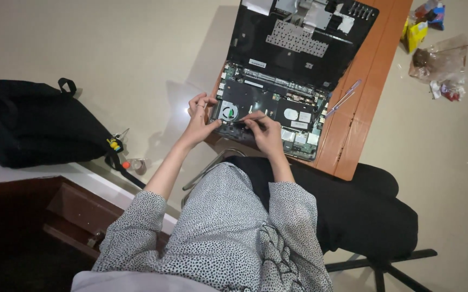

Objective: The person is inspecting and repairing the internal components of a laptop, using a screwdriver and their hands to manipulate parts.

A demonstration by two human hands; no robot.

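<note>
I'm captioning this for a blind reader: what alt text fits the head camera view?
Seen from above, a person's left hand steadies an opened laptop on a narrow wooden table, while the right hand holds a thin tool to its exposed circuit board. A black bag lies on the left.

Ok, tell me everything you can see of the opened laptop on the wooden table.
The opened laptop lies flat on the orange-brown wooden table, its cover off, showing a dark board, a round fan and pale stickers. The detached black panel leans beyond it. The left hand grips its fan corner; the right hand holds a thin tool against its near edge.
</note>
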